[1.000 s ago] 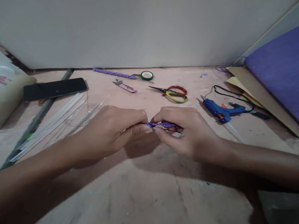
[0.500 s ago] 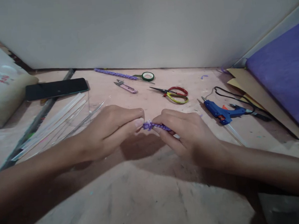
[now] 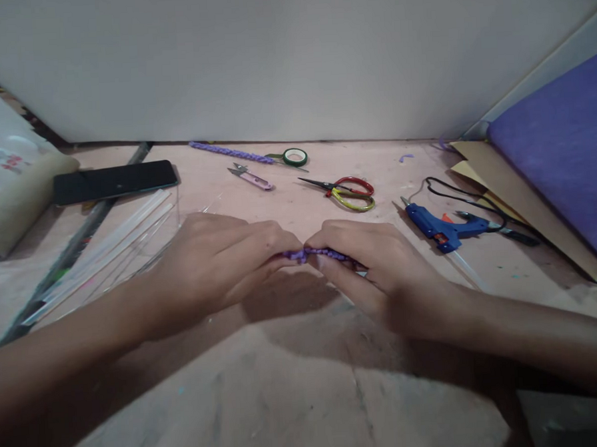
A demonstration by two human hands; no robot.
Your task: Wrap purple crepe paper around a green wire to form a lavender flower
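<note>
Between my hands, over the middle of the table, is a thin purple fringed stem (image 3: 336, 254), apparently of paper. My right hand (image 3: 373, 256) is closed around its length, with thumb and forefinger pinching close to the tip. At the frilly left end, my left hand (image 3: 240, 256) pinches the purple bits, and its fingers cover most of that end. The fingertips of both hands nearly meet. A similar purple stem (image 3: 229, 152) lies by the wall, beside a roll of green tape (image 3: 295, 157).
Thread snips (image 3: 251, 178) and red-and-yellow-handled scissors (image 3: 344, 193) lie beyond my hands. A blue glue gun (image 3: 441, 228) with its cord is at right, near brown card (image 3: 523, 212) and a purple sheet (image 3: 564, 143). At left are a phone (image 3: 116, 182), clear sticks (image 3: 104, 250) and a cardboard tube (image 3: 24, 204).
My left hand has turned over and moved right, its fingers now covering the frilly end seen before. My right hand stays nearly in place, still gripping the stem.
</note>
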